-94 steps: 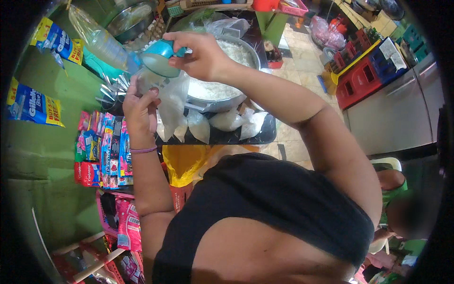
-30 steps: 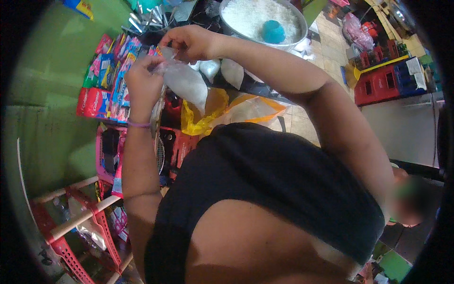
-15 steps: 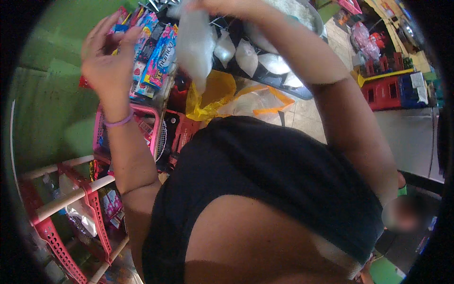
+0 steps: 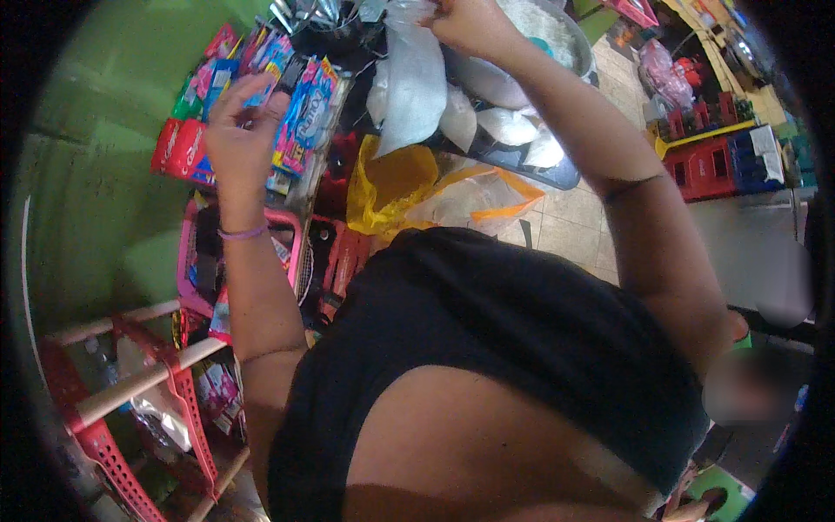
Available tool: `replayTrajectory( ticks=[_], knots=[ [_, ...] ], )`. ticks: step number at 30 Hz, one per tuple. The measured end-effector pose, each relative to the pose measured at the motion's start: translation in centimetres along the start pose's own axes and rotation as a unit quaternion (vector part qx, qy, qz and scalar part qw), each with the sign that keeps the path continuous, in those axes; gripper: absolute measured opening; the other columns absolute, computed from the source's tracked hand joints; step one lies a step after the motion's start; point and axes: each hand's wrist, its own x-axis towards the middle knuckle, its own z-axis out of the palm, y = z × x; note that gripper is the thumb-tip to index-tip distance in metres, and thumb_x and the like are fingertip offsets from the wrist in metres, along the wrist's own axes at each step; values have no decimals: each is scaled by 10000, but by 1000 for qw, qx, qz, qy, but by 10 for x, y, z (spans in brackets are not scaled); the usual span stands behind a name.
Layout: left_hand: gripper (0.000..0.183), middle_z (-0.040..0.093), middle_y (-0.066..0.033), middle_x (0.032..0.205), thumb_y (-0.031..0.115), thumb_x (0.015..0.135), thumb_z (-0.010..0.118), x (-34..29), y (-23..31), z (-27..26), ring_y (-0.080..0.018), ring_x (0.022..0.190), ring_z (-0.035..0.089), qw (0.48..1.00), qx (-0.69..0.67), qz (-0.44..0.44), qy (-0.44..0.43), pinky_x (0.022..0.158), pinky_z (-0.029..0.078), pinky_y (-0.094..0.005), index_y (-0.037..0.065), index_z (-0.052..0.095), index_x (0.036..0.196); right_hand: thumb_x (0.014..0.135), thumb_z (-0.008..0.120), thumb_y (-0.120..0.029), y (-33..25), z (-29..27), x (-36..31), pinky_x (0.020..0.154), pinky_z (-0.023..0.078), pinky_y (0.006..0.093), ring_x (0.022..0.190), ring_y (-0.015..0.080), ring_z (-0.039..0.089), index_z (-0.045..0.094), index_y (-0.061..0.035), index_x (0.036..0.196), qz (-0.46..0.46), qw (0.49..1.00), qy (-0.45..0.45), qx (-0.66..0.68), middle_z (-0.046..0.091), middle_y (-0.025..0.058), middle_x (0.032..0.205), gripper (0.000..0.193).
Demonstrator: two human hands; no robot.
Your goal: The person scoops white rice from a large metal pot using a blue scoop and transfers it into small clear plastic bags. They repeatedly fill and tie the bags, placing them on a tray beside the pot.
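At the top of the view my right hand [image 4: 470,28] pinches the gathered upper end of a clear plastic bag [image 4: 412,100]. Something white fills the bag, which hangs upright and bulges toward its lower end. My left hand [image 4: 239,130], a purple band at its wrist, is off the bag, its fingers loosely curled and apart with nothing seen in them. It hovers by colourful sachets [image 4: 311,104]. Right of the hanging bag, several filled white bags [image 4: 509,127] lie on a dark tray [image 4: 564,178]. Behind my right forearm stands a round basin [image 4: 589,63] of white grains.
Below the tray lies a yellow plastic bag [image 4: 370,187] beside a clear one with orange edging. A pink basket [image 4: 186,252] and a red rack with wooden bars [image 4: 143,383] stand at left. Red crates [image 4: 700,174] stand at right, with tiled floor between.
The bag has swung right and steadied, still hanging from my right hand. My left hand has moved slightly right and down, its fingers more curled. The view has shifted a little.
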Motion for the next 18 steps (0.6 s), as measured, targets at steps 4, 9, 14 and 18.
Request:
replayTrajectory(
  ticks=[4,9,14,18],
  knots=[
    [492,540,-116,1171,246,713,739,-4,-1,40,-195,1015,529,994,46,32,-98,829,446,-313,65,574,1140,660,636,-182,-9,25,-19,709,496,421,783,337,611,637,-94,943,2,998,16,-57,630,175,828,296],
    [713,529,-151,1181,265,683,760,-17,-19,67,-244,1000,544,990,15,-53,-126,831,442,-325,22,435,1269,630,691,-288,-8,43,-30,678,493,391,740,327,616,659,-77,807,89,984,-151,11,629,161,761,278],
    [968,433,-246,1253,304,626,793,-44,-31,105,-326,1058,496,990,70,46,-110,910,386,-382,-32,239,1345,668,693,-190,-22,41,-25,630,487,375,721,312,614,638,-42,765,99,992,-73,-20,615,160,734,185],
    [1018,421,-264,1237,330,610,797,-57,-48,159,-361,1134,438,995,20,76,-63,955,341,-390,-81,201,1327,642,637,-174,-35,36,-23,621,495,395,680,338,608,635,-50,708,19,999,19,34,603,169,684,141]
  ],
)
